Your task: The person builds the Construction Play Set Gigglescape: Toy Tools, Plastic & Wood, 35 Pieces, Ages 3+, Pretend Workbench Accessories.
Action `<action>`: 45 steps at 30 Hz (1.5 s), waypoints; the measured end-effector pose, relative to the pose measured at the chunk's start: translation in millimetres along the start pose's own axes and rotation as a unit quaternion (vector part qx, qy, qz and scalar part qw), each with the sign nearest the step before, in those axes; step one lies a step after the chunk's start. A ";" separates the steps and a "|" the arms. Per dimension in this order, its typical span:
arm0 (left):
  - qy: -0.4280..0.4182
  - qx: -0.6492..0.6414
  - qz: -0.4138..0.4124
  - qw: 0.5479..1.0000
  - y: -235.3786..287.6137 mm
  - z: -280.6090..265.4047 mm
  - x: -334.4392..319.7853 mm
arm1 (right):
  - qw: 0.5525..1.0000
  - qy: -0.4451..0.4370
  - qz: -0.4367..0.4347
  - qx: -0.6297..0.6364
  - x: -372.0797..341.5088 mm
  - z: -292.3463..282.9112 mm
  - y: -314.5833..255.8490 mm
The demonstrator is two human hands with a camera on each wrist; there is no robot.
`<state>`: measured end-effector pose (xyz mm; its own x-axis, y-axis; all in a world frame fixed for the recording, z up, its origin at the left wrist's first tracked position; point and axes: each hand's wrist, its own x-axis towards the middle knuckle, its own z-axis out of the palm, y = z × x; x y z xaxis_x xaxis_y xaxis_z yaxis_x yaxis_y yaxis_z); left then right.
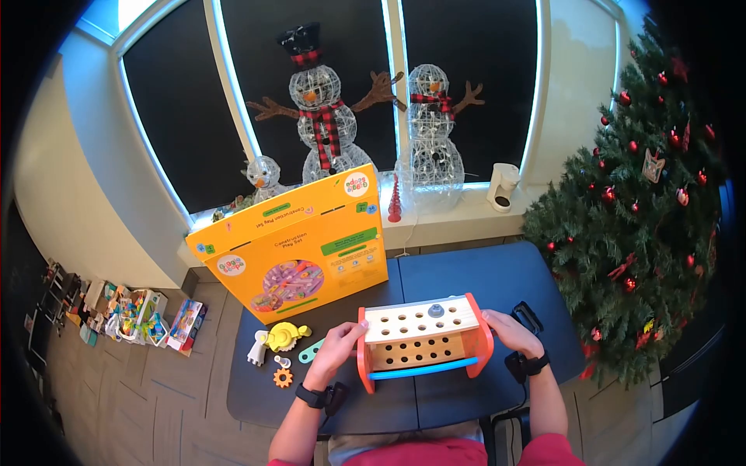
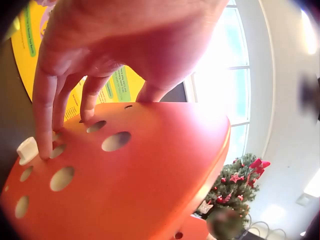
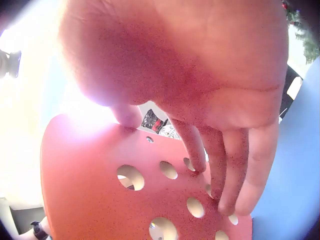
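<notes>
**Toy bench [image 1: 413,332] grasped at both ends**

To your right rises the Christmas tree [image 1: 622,202], beside the dark table [image 1: 497,264]. On the table, beyond your left hand [image 1: 339,349], stands the yellow box [image 1: 311,256]. The toy bench sits in front of you near the table's close edge, between your hands. Your left hand grasps its left orange end, fingers spread down the outer face, thumb at the top edge; your right hand [image 1: 513,334] grasps the other end likewise. A blue bar [image 1: 423,369] crosses the bench's near side. Left of your left hand lie a yellow toy [image 1: 286,336], a green strip [image 1: 311,351] and an orange gear [image 1: 283,377]. A grey bolt [image 1: 437,311] stands in the bench top.
</notes>
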<state>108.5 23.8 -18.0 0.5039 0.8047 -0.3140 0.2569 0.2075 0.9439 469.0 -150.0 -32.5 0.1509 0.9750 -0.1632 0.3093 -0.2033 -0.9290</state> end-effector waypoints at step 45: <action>-0.057 0.066 0.177 0.980 -37.1 -10.5 -64.3 | 0.954 0.046 -0.115 -0.272 -64.5 26.2 -63.5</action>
<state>57.9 -29.8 -31.8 0.6679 0.7441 0.0144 0.1491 -0.1527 0.9770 415.1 -197.6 28.3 0.0949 0.9925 0.0774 0.7821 -0.0262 -0.6226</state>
